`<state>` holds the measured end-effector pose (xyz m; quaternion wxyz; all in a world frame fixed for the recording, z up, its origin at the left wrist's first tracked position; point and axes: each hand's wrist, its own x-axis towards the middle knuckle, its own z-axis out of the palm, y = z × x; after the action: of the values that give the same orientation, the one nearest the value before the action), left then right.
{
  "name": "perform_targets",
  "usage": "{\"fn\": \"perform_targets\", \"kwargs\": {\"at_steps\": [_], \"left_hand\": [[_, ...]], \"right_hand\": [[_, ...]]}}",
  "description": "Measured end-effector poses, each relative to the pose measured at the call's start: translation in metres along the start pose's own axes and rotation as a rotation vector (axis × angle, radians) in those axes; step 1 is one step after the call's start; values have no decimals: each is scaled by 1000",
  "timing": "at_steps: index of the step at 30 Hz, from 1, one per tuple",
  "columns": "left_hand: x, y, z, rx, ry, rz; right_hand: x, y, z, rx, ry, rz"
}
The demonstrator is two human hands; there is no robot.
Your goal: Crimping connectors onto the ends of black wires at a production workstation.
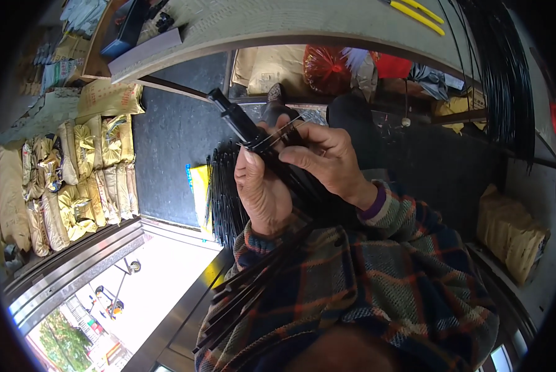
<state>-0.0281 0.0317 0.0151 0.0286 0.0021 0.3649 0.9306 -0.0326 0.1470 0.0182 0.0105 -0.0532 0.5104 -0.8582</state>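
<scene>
Left hand [262,186] clamped around a black rod assembly [244,127], thumb up beside it; right hand [324,155] closed from the opposite side, fingertips [290,152] pinching thin wire [278,131] across it. Assembly held mid-air, angled toward the workbench [290,25], thin black ribs [225,192] fanning below. Probable risks: wire slipping from a loosened pinch; ribs snagging the plaid sleeve [383,273].

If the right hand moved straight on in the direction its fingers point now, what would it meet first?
The right hand points its fingers toward the person's left, so it would probably first meet the black rod and the left hand gripping it, which it already nearly touches. Depth is unclear.
</scene>
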Motion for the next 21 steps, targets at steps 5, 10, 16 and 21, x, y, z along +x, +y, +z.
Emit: {"fn": "perform_targets", "kwargs": {"at_steps": [5,10,16,21], "left_hand": [[-1,0,2,46,-66,-16],[-5,-4,6,70,28,27],[-7,-6,3,39,-69,-19],[2,22,-3,297,-213,-120]], "right_hand": [[-5,-1,-1,-221,-28,-103],[-1,-10,-10,-43,-122,157],[4,-1,-16,228,-204,262],[2,-4,-18,342,-311,328]]}}
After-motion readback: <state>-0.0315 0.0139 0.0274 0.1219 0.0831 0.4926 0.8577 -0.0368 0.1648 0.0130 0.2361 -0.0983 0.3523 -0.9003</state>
